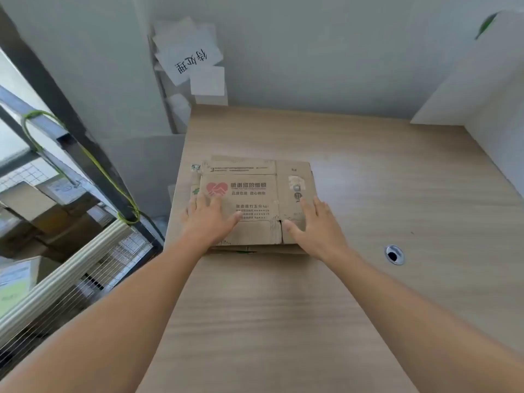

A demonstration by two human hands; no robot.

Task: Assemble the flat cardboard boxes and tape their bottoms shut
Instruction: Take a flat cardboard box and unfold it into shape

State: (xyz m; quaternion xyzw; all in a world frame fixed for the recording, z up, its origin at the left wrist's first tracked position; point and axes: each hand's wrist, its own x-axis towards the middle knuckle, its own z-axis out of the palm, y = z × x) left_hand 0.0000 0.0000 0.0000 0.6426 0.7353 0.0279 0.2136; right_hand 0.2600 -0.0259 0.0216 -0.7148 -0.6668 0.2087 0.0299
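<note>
Nearest: left hand (208, 219) and right hand (317, 225), laid flat on top of stack of flat boxes (255, 191), fingers straight, slightly apart, clamped on nothing. Stack lying right at left edge of table (382, 180). Likely risks: shoving sheets off that edge, or lifting two at once, given loose, uneven stacking. No tape in view. Around: cable hole (393, 254) well apart to right; paper notes (188, 56) on wall behind; wire rack (85, 265) beside table at left. Nothing blocking hands.

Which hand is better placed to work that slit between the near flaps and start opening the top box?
Right, likely. The right hand lies flat with its thumb beside the slit on the top flat box; the left hand rests farther left.
</note>
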